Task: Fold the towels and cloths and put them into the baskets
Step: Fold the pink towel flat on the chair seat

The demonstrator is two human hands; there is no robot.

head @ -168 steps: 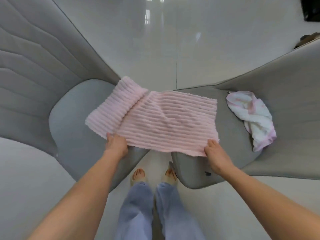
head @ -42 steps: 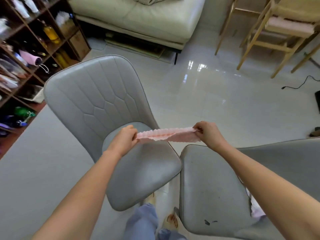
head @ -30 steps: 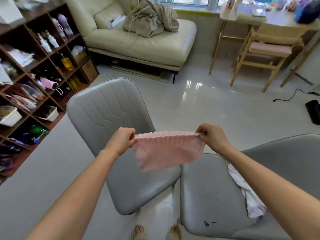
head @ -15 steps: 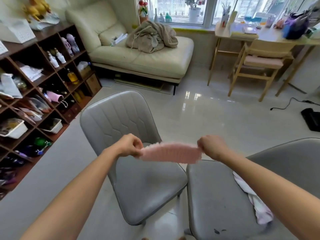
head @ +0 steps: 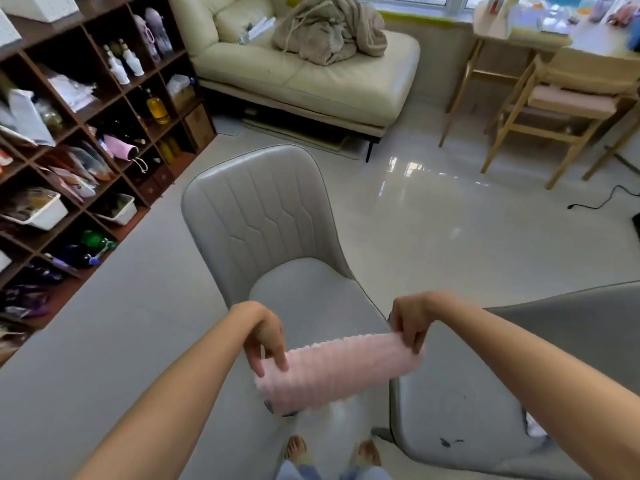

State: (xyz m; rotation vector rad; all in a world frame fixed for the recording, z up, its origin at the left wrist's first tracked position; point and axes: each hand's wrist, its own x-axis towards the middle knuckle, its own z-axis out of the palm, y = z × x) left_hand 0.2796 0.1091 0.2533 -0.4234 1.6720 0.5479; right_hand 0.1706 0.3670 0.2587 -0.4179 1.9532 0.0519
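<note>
Bare feet (head: 369,452) are standing on the pale floor (head: 450,237) at the frame's bottom. Above them, a folded pink ribbed towel (head: 337,370) is hanging in the air, over the gap between two grey chairs. Left hand (head: 265,337) is pinching its left end, fingers curled down; right hand (head: 410,323) is pinching the right end. Left grey chair (head: 263,216) is facing the camera, right grey chair (head: 485,393) alongside. Beyond: dark cubby shelf (head: 86,116), cream sofa (head: 311,74).
</note>
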